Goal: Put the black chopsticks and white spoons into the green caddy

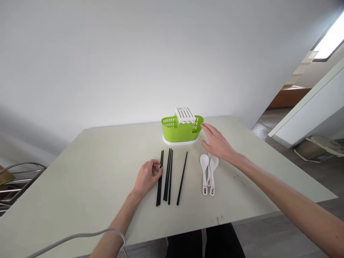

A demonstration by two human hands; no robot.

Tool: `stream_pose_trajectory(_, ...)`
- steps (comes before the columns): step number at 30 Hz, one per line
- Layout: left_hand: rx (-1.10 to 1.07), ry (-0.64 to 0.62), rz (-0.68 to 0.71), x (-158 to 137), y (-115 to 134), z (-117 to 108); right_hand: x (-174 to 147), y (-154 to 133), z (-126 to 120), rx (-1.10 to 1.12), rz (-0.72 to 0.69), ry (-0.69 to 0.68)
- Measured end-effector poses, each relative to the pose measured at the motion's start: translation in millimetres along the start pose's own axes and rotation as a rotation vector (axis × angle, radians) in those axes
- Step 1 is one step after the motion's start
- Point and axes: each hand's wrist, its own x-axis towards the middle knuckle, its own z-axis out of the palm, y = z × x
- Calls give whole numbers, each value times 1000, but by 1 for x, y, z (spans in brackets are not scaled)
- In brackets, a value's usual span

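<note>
Black chopsticks lie on the table, pointing away from me. My left hand point(147, 176) has its fingers curled at the leftmost pair of chopsticks point(159, 193), thumb and fingertips against them. Right of that pair lie several more chopsticks point(167, 177) close together, then a single chopstick point(182, 178) set apart at a slant. My right hand point(216, 141) is open and holds nothing, its fingertips by the right end of a green cutlery basket point(177, 135). Below this hand lie white spoons point(204, 175), bowls facing away from me, one partly covered by another.
The basket has a white slotted top piece point(185, 114) and a white base, and stands near the wall point(134, 64). A grey cable point(80, 235) crosses my left forearm. The pale table point(107, 157) ends at my dark-clothed legs. A metal rack point(24, 179) stands at left.
</note>
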Motion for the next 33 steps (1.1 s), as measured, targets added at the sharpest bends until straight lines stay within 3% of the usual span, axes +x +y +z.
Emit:
stream_pose_trajectory(4,-9,6,4,1,-1,0,21,2,15,-90,-51,-137)
stream_pose_trajectory(9,-11,21,24,1,-3,1,18,5,19,-106,-99,-263)
stream_pose_trajectory(17,-2,20,38,1,-4,1,2,6,11,-96,-49,-306)
stream_pose_trajectory(33,33,60,78,2,-6,3,-29,-6,7,-66,-28,-265)
